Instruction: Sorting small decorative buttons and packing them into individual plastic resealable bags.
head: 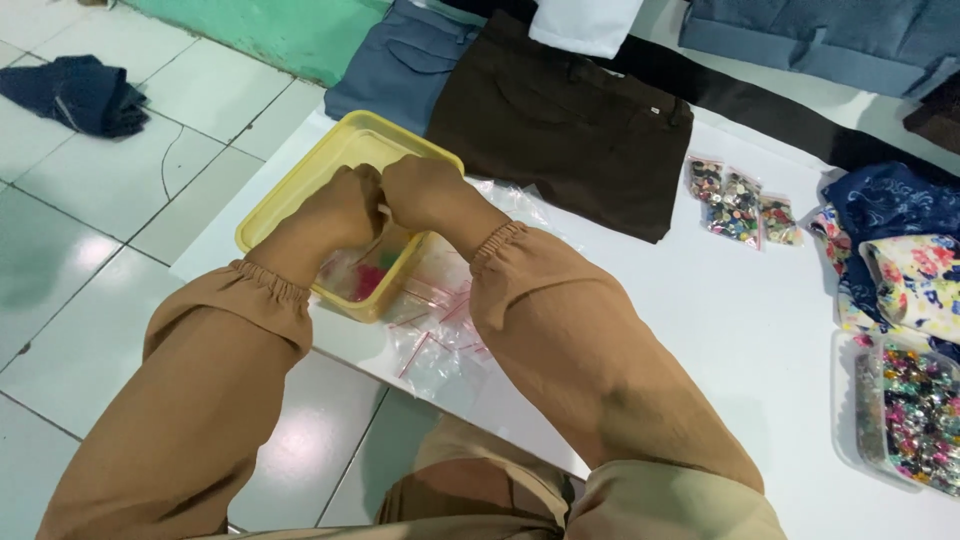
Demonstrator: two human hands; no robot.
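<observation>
Hands close together over yellow tub [290, 185] at table edge [700, 330]. Left hand [340, 205] and right hand [425, 190] both curled tight, maybe pinching something small between them; cannot tell what. Best kept low over tub, above clear little bags [440, 320], so nothing spills.

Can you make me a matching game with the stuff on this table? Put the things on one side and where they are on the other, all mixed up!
Things:
1. yellow tub
2. brown trousers
3. small button bags
4. empty clear bags

Places:
A. right of the brown trousers
B. at the table's near edge, between the two sleeves
C. under both hands, at the table's left corner
D. folded flat behind the hands

Pairs: 1-C, 2-D, 3-A, 4-B
</observation>
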